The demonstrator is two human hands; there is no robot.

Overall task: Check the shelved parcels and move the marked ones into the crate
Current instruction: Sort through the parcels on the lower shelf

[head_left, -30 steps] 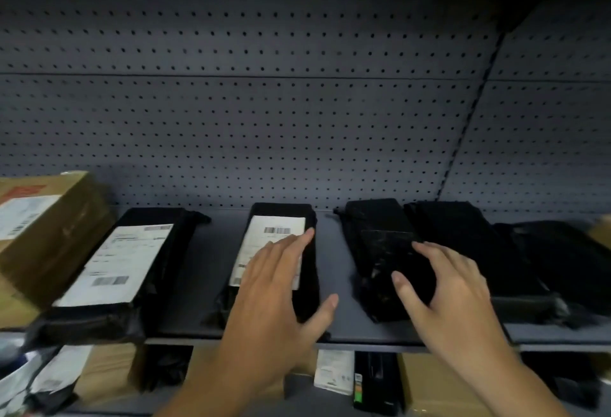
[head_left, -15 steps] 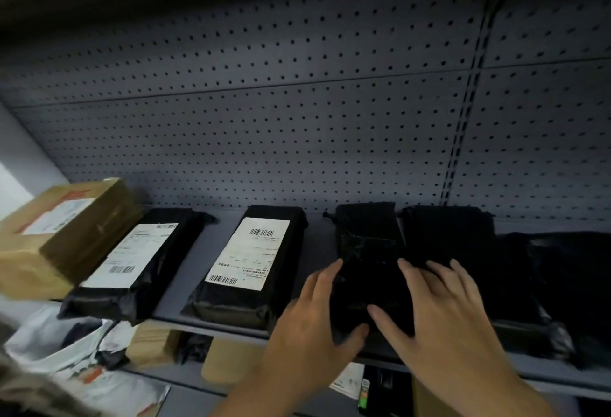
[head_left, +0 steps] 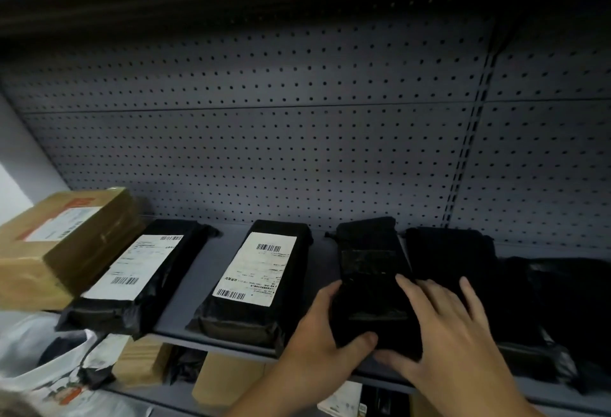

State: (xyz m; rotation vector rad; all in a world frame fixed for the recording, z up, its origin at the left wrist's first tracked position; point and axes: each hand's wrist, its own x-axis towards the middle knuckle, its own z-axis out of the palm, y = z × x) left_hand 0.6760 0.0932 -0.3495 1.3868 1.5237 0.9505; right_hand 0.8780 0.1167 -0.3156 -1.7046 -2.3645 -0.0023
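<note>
Several black plastic parcels lie in a row on the grey shelf [head_left: 211, 268]. The unlabelled black parcel [head_left: 370, 268] in the middle is held at its near end by both hands. My left hand [head_left: 325, 340] grips its left edge, thumb curled over the front corner. My right hand [head_left: 453, 340] lies on its right side with fingers spread and the thumb under the near end. Left of it lie a black parcel with a white barcode label [head_left: 256, 279] and another labelled black parcel [head_left: 139, 279]. No crate is in view.
A brown cardboard box [head_left: 66, 238] sits at the shelf's left end. More dark parcels [head_left: 453, 268] crowd the right side. The pegboard back wall [head_left: 297, 152] rises behind. Below the shelf are cardboard boxes [head_left: 142, 360] and white bags [head_left: 43, 360].
My left hand left the labelled parcel and moved right to the unlabelled black parcel's left edge. My right hand slid down to its near end. The view shifted left.
</note>
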